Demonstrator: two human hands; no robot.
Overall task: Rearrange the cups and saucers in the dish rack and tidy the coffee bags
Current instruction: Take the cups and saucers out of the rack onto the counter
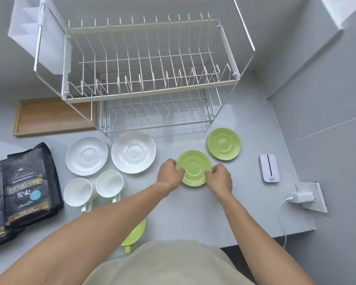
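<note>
Black coffee bag [32, 188] with gold script reading "Treasure", smaller line beneath it too blurred to read, Chinese characters on a gold band illegible, white pocket device [269, 168] bearing tiny unreadable print

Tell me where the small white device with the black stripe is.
In the head view, the white device lies flat on the counter at the right, right of the two green saucers and just beyond the wall socket with the plugged-in charger.

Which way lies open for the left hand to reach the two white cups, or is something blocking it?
Probably yes: the white cups sit just beside the left hand, which first must release the green saucer.
</note>
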